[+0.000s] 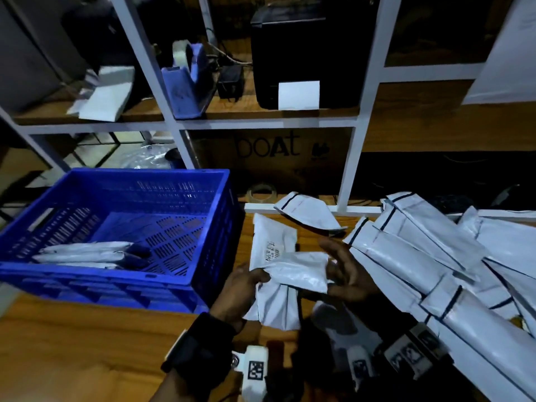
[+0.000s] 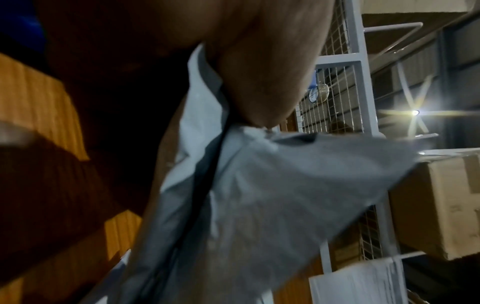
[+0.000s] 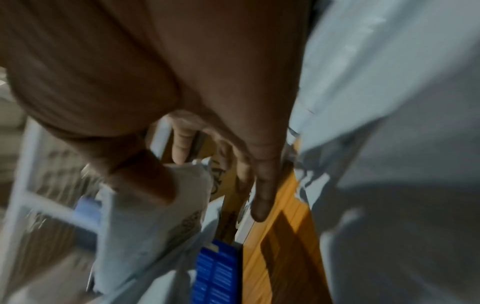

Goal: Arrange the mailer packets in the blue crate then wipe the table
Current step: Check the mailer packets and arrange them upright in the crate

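The blue crate [image 1: 116,227] stands at the left of the wooden table [image 1: 87,343], with a few white mailer packets [image 1: 84,252] lying flat inside. To its right, my left hand [image 1: 255,281] grips a bunch of white mailer packets [image 1: 295,274] above the table; the left wrist view shows its thumb [image 2: 259,82] pressed on the mailer packets [image 2: 259,195]. My right hand [image 1: 333,268] is at the bunch's right end, fingers straight and spread. In the blurred right wrist view its thumb [image 3: 145,181] touches a packet [image 3: 145,226]. A big pile of mailers [image 1: 435,256] covers the table's right side.
Two loose mailers [image 1: 272,236] [image 1: 307,210] lie beyond my hands. A tape roll [image 1: 261,192] sits by the white shelf frame [image 1: 348,169], with a cardboard box [image 1: 269,152] behind it. The shelf above holds a blue tape dispenser [image 1: 188,82] and a black printer [image 1: 304,53].
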{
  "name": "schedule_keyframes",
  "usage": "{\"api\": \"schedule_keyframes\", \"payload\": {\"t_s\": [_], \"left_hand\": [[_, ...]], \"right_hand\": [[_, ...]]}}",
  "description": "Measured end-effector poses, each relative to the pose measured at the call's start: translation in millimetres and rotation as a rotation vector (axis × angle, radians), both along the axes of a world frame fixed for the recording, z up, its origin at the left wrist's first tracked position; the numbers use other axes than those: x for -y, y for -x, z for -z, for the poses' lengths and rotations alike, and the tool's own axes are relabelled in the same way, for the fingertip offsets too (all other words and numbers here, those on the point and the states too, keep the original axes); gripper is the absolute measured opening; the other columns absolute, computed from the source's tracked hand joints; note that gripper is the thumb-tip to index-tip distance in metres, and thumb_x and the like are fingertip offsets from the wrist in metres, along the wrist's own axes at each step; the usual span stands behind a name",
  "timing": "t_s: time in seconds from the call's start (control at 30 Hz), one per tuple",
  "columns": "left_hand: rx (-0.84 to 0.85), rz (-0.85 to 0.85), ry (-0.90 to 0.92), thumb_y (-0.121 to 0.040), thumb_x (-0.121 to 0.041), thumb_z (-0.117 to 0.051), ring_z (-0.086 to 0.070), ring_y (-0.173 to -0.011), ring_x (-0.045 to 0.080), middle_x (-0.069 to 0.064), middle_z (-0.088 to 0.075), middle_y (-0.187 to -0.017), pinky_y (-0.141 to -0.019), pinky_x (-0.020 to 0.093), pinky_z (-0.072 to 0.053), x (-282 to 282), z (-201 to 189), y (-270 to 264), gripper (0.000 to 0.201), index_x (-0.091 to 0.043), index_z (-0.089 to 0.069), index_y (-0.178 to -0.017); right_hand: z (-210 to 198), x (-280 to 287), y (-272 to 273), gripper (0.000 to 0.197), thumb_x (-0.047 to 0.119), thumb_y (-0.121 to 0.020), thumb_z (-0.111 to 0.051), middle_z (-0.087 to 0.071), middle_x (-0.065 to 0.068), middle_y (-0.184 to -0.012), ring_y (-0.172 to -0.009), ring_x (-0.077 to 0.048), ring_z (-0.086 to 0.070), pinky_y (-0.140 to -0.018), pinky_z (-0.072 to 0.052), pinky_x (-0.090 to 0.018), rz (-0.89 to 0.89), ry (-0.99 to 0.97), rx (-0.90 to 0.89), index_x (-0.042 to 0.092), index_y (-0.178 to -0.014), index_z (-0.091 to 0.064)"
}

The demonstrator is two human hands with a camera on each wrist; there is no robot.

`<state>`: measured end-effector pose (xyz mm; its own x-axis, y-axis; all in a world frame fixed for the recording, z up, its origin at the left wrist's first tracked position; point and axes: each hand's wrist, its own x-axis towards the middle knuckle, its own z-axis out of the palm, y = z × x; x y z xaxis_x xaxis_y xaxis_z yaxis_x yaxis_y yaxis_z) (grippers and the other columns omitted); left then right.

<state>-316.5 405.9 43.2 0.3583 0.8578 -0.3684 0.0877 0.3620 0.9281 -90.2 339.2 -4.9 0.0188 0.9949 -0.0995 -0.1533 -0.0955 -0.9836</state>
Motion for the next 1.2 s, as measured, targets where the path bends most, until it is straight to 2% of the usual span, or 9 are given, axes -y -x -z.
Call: {"api": "schedule_keyframes", "payload": {"t_s": [0.07, 0.13, 0.27, 0.37, 0.63, 0.8, 0.93, 1.03, 1.2], "left_hand": [[-0.060, 0.023, 0.013, -0.088, -0.001, -0.060, -0.038, -0.036, 0.008, -0.007, -0.047, -0.048, -0.043, 0.022, -0.028, 9, -1, -1, 0.047, -0.017, -0.057, -0.045], [-0.052, 0.073, -0.025, -0.085, -0.001, -0.064, -0.063, -0.056, 0.016, -0.002, -0.071, -0.070, -0.059, 0.030, -0.048, 15, 0, -2, 0.016, -0.013, -0.073, -0.079], [0.085, 0.152, -0.009, -0.085, -0.001, -0.075, -0.074, -0.099, 0.031, 0.008, -0.077, -0.113, -0.083, 0.035, -0.058, 38, -10, -1, 0.046, -0.001, -0.063, -0.130], [0.137, 0.136, -0.038, -0.087, -0.001, -0.074, -0.072, -0.109, 0.033, 0.018, -0.073, -0.123, -0.089, 0.038, -0.058, 47, -18, -1, 0.046, -0.004, -0.063, -0.132], [0.117, 0.116, -0.178, -0.090, 0.009, -0.071, -0.069, -0.118, 0.032, 0.009, -0.072, -0.129, -0.097, 0.045, -0.058, 56, -32, 10, 0.052, -0.010, -0.059, -0.136], [0.194, -0.049, -0.209, -0.090, 0.020, -0.046, -0.075, -0.101, 0.024, 0.005, -0.078, -0.114, -0.076, 0.028, -0.060, 39, -48, 39, 0.053, -0.013, -0.066, -0.126], [0.286, -0.078, -0.174, -0.097, 0.007, -0.047, -0.076, -0.092, 0.020, 0.004, -0.080, -0.104, -0.072, 0.025, -0.059, 21, -62, 73, 0.035, -0.010, -0.068, -0.120], [0.290, -0.110, -0.168, -0.103, -0.024, -0.056, -0.071, -0.114, 0.030, 0.010, -0.074, -0.125, -0.095, 0.041, -0.057, 2, -71, 104, 0.032, -0.012, -0.065, -0.132], [0.322, -0.176, -0.274, -0.101, -0.012, -0.059, -0.074, -0.108, 0.032, 0.009, -0.076, -0.119, -0.092, 0.051, -0.060, -43, -78, 185, 0.037, -0.018, -0.054, -0.137]], "right_hand": [[-13, 0, -1, 0.080, 0.006, -0.071, -0.093, -0.070, 0.010, -0.129, -0.122, -0.012, -0.066, -0.092, -0.059, -0.036, 0.009, -0.040, 0.085, 0.026, -0.139, -0.056], [-30, -1, -3, 0.054, 0.010, -0.075, -0.085, -0.074, 0.004, -0.120, -0.112, -0.009, -0.069, -0.081, -0.058, -0.023, 0.056, -0.128, 0.120, 0.018, -0.125, -0.067], [-46, -11, -10, 0.035, 0.026, -0.085, -0.076, -0.078, 0.001, -0.110, -0.101, -0.014, -0.074, -0.079, -0.058, -0.024, 0.014, -0.159, 0.198, 0.013, -0.117, -0.071], [-49, -23, -6, 0.039, 0.034, -0.088, -0.078, -0.075, 0.007, -0.119, -0.107, -0.010, -0.072, -0.088, -0.060, -0.033, -0.058, -0.134, 0.316, 0.022, -0.124, -0.068], [-75, -51, 54, 0.036, 0.038, -0.087, -0.078, -0.072, 0.025, -0.102, -0.093, 0.005, -0.069, -0.075, -0.052, -0.014, 0.320, -0.244, 0.252, 0.023, -0.117, -0.066], [-89, -62, 85, 0.076, 0.078, -0.074, -0.070, -0.060, 0.007, -0.133, -0.122, -0.014, -0.061, -0.101, -0.052, -0.041, 0.254, -0.016, 0.217, 0.041, -0.136, -0.046], [-120, -65, 130, 0.050, 0.041, -0.097, -0.067, -0.073, -0.012, -0.126, -0.114, -0.033, -0.071, -0.100, -0.056, -0.051, -0.027, 0.114, -0.341, 0.015, -0.138, -0.059], [-139, -76, 169, 0.028, 0.019, -0.101, -0.062, -0.075, -0.014, -0.120, -0.108, -0.034, -0.074, -0.087, -0.062, -0.045, -0.061, 0.060, -0.316, 0.012, -0.128, -0.066], [-165, -132, 244, 0.031, 0.012, -0.099, -0.064, -0.076, -0.007, -0.119, -0.109, -0.028, -0.074, -0.086, -0.063, -0.040, 0.022, -0.130, -0.127, 0.013, -0.130, -0.062]]}}
